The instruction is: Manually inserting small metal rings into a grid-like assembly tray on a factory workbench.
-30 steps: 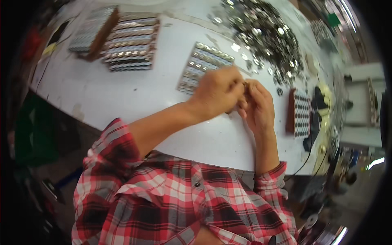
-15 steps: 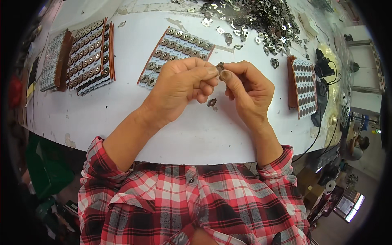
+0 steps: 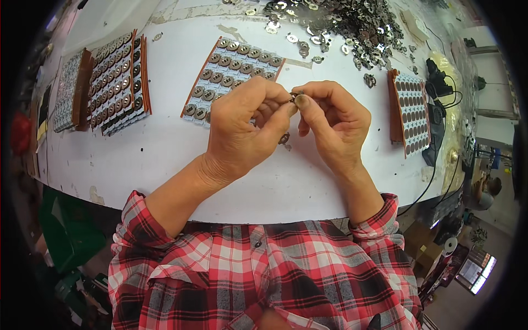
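My left hand [image 3: 242,124] and my right hand [image 3: 336,115] meet above the middle of the white table. Both pinch a small dark metal part [image 3: 293,96] between thumb and fingers; the fingertips cover most of it. Under and just below them lies a loose round metal piece [image 3: 284,138], partly hidden by the left hand. Behind the left hand rests a pale blue sheet [image 3: 224,69] with orange-brown edges, bearing rows of round, slotted dark metal pieces. The left hand hides its near right part.
Stacked sheets of similar pieces [image 3: 118,82] stand at the left, another stack [image 3: 411,113] at the right. A heap of loose metal parts [image 3: 368,36] spreads across the far side. Black cables [image 3: 440,82] lie beyond the right stack. A green bin [image 3: 71,225] sits below the table's left edge.
My left hand has turned, its thumb now lower and its fingers curled around the small part. The right hand keeps its pinch. The whole view has shifted slightly.
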Tool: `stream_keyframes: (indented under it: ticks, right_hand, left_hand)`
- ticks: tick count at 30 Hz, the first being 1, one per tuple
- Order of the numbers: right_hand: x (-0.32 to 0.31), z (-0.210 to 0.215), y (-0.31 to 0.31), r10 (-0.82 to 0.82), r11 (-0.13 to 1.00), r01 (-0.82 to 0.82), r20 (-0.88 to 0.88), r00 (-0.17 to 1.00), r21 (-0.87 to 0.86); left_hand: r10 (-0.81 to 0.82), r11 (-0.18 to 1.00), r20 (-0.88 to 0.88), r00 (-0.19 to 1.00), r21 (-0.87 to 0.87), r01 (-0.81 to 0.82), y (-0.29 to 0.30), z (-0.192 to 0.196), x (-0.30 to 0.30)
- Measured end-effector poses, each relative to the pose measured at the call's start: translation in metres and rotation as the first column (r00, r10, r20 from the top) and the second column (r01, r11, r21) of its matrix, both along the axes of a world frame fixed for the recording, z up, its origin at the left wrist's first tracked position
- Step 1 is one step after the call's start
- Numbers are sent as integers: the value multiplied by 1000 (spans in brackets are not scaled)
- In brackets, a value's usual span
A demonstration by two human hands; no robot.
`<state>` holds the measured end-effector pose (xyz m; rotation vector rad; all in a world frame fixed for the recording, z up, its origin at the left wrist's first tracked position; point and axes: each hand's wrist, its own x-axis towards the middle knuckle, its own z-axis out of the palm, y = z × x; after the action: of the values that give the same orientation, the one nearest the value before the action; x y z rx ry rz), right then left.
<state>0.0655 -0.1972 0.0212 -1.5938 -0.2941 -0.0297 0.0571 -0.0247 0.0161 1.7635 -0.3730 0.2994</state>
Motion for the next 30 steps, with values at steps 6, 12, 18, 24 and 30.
stream_keyframes:
  ticks: [6,12,18,24,30]
  right_hand:
    - [1,2,0,-27,989,37,69,997,-146]
    - [-1,-3,7,-30,995,35,59,998,-94]
    - [14,-11,6,187,946,-56,-396,899,318]
    - [17,2,-15,185,946,-40,-438,880,321]
    - [23,0,-26,110,976,-167,-351,930,-136]
  left_hand:
    - [47,998,127,991,24,-50,4,-2,7]
    - [-85,992,69,994,102,78,11,2,6]
    - [-235,957,-96,967,-196,214,-3,8,-2]
    - [-178,917,-319,931,-397,39,18,8,10]
    - [-116,934,-348,930,-358,-17,21,9,12]
